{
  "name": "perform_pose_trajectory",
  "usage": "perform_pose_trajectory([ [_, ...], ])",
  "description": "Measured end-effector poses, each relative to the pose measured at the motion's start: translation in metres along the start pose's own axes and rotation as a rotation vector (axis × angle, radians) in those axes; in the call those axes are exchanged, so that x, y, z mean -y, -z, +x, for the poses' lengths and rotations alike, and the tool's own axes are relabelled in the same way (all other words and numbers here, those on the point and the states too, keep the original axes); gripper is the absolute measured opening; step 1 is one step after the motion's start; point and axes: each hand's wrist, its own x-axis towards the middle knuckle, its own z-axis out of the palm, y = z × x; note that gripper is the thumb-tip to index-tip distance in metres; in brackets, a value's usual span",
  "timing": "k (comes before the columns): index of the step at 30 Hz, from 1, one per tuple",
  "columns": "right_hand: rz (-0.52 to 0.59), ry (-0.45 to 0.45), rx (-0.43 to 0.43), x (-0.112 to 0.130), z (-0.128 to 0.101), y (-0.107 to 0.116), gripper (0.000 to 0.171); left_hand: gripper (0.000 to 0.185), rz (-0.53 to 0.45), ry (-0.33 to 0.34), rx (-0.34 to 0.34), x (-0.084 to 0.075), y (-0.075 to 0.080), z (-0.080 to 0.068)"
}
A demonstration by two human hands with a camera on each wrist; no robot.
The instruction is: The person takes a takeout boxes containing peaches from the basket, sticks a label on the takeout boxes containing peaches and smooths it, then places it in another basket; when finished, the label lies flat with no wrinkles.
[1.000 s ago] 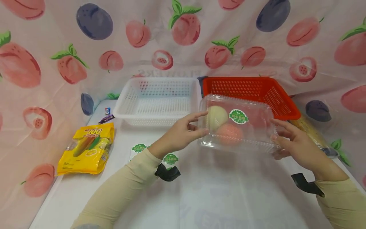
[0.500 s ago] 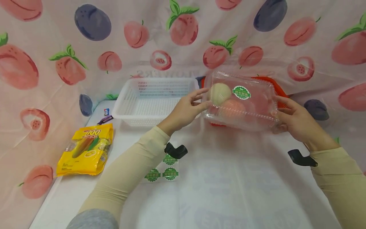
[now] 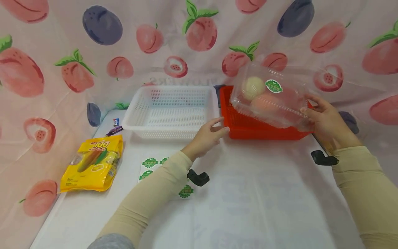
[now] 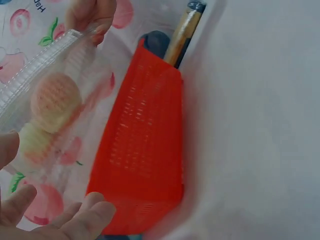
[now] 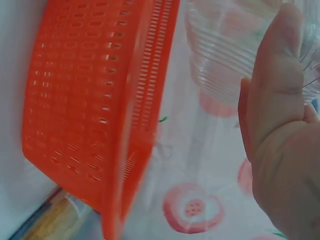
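Observation:
My right hand grips the right end of a clear plastic clamshell box, thumb on the near side. A round green sticker is on its lid. Through the plastic show a pale yellow-green round fruit and a peach-coloured one. The box hangs tilted over the red basket. Beside that basket's left front corner, my left hand has its fingers spread, apart from the box. In the left wrist view, its fingers overlap the basket's end and hold nothing.
Left of the red basket stands a white basket. A yellow snack bag and small wrapped candies lie at the left. A sheet of green stickers lies partly under my left forearm. A long packet lies past the red basket.
The box has risen from in front of the red basket to above it, and now tilts down to the right. My left hand has let go of it; my right still holds.

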Motion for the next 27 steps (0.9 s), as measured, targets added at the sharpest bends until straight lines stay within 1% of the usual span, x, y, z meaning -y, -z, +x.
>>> perform_pose_trajectory([
  [3, 0.004, -0.035, -0.007, -0.002, 0.008, 0.001, 0.074, 0.066, -0.001, 0.018, -0.002, 0.008, -0.005, 0.004],
  [6, -0.066, -0.081, -0.011, -0.003, 0.014, 0.002, 0.079, 0.067, -0.006, 0.03, -0.013, 0.013, -0.01, 0.008],
  [8, -0.083, -0.095, -0.012, -0.004, 0.019, 0.003, 0.08, 0.068, 0.008, 0.042, -0.023, 0.015, -0.013, 0.011],
  [11, -0.094, -0.097, 0.005, -0.006, 0.028, 0.007, 0.081, 0.069, 0.018, 0.059, -0.034, 0.019, -0.018, 0.015],
  [14, -0.194, -0.081, 0.017, -0.009, 0.038, 0.011, 0.078, 0.071, 0.018, 0.065, -0.045, 0.023, -0.024, 0.02],
  [17, -0.307, -0.063, 0.026, -0.011, 0.047, 0.016, 0.077, 0.072, 0.045, 0.058, -0.07, 0.024, -0.03, 0.024],
  [18, -0.325, -0.06, 0.029, -0.012, 0.05, 0.017, 0.077, 0.072, 0.057, 0.056, -0.082, 0.025, -0.031, 0.025],
  [21, -0.335, -0.057, 0.045, -0.015, 0.058, 0.019, 0.076, 0.071, 0.079, 0.058, -0.117, 0.027, -0.035, 0.028],
  [24, -0.335, -0.051, 0.05, -0.017, 0.062, 0.02, 0.077, 0.07, 0.051, 0.054, -0.138, 0.029, -0.037, 0.032],
  [27, -0.366, -0.051, 0.05, -0.021, 0.066, 0.022, 0.078, 0.069, 0.017, 0.045, -0.147, 0.031, -0.038, 0.034],
])
